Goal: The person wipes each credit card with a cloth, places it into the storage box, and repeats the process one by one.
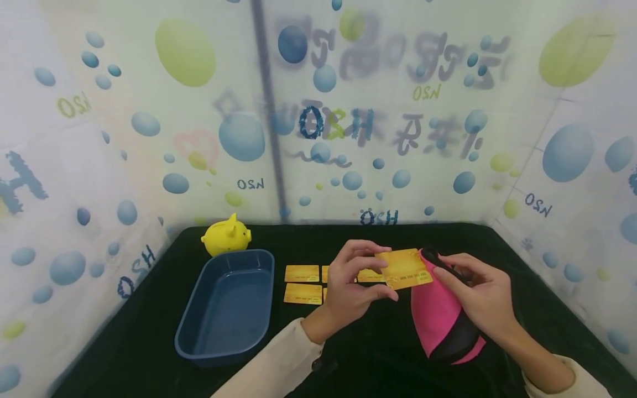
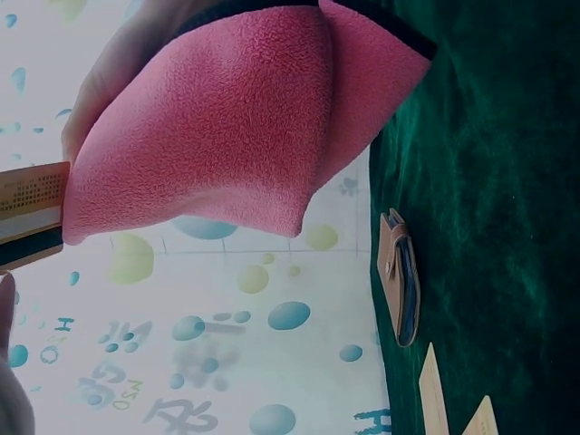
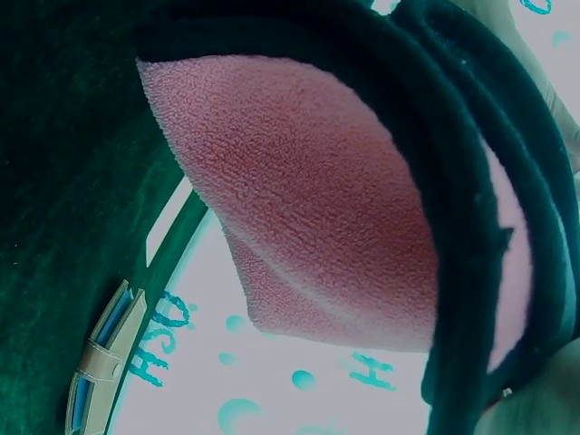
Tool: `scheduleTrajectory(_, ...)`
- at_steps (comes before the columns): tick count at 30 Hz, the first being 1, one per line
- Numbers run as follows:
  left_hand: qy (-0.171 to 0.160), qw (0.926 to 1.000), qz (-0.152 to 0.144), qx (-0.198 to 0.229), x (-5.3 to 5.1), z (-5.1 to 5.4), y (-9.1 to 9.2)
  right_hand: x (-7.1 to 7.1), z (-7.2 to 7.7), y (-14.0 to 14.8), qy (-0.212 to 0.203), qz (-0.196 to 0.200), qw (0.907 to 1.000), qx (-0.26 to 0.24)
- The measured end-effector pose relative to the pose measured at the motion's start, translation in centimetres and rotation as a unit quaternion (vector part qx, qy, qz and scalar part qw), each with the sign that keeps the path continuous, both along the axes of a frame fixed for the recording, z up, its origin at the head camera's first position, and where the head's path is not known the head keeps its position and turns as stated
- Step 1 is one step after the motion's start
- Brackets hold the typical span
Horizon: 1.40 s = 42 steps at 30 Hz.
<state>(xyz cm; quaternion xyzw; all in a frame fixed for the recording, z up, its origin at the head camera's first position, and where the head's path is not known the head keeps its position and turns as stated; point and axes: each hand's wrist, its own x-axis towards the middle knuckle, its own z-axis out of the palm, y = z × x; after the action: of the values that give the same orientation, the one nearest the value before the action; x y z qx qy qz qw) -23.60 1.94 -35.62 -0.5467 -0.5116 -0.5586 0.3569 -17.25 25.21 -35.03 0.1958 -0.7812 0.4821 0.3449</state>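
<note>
My left hand (image 1: pixel 348 282) pinches a gold bank card (image 1: pixel 407 269) by its left end, thumb below and fingers above. In the left wrist view, the card's back with its dark stripe (image 2: pixel 32 246) shows. My right hand (image 1: pixel 480 290) grips a pink fleece cloth (image 1: pixel 435 315) with black edging, which hangs down in folds. The right end of the card meets the cloth near my right fingers; how far the cloth wraps it cannot be seen. Beyond the left hand, several gold cards (image 1: pixel 302 294) lie in rows on the table, partly hidden by the hand.
A blue tray (image 1: pixel 224 354) stands on the left of the dark green tablecloth (image 1: pixel 358 365). Behind it is a yellow piggy bank (image 1: pixel 224 237). A tan wallet (image 2: pixel 397 276) with a snap strap appears in both wrist views. Printed curtains (image 1: pixel 318 182) surround the table.
</note>
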Motion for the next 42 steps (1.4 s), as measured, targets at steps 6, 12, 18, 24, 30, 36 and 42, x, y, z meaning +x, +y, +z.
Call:
scheduleTrajectory(6, 0.0, 0.9999, 0.011, 0.0, 0.15, 0.04, -0.18, 0.16, 0.15, -0.1, -0.003, 0.002, 1.0, -0.001)
scheduleTrajectory(12, 0.009, 0.9998, 0.02, 0.004, 0.1, 0.05, -0.2, 0.18, 0.36, -0.13, -0.004, -0.001, 1.0, -0.001)
scheduleTrajectory(18, 0.004, 0.9996, 0.028, 0.005, 0.13, 0.19, -0.29, 0.08, 0.32, -0.12, -0.008, -0.001, 1.0, 0.0)
scheduleTrajectory(24, -0.002, 0.9995, 0.03, 0.003, 0.08, 0.18, -0.33, -0.24, 0.16, -0.05, 0.002, 0.006, 1.0, -0.001)
scheduleTrajectory(30, 0.002, 0.9994, 0.036, 0.003, -0.01, 0.14, -0.34, -0.33, 0.05, -0.01, -0.001, 0.006, 1.0, 0.0)
scheduleTrajectory(36, 0.009, 0.9994, 0.034, -0.004, -0.03, 0.17, -0.41, -0.41, -0.09, 0.14, 0.0, 0.009, 1.0, 0.001)
scheduleTrajectory(42, 0.011, 0.9992, 0.038, -0.008, -0.18, 0.02, -0.49, -0.32, -0.07, 0.19, -0.006, 0.009, 0.9999, -0.001)
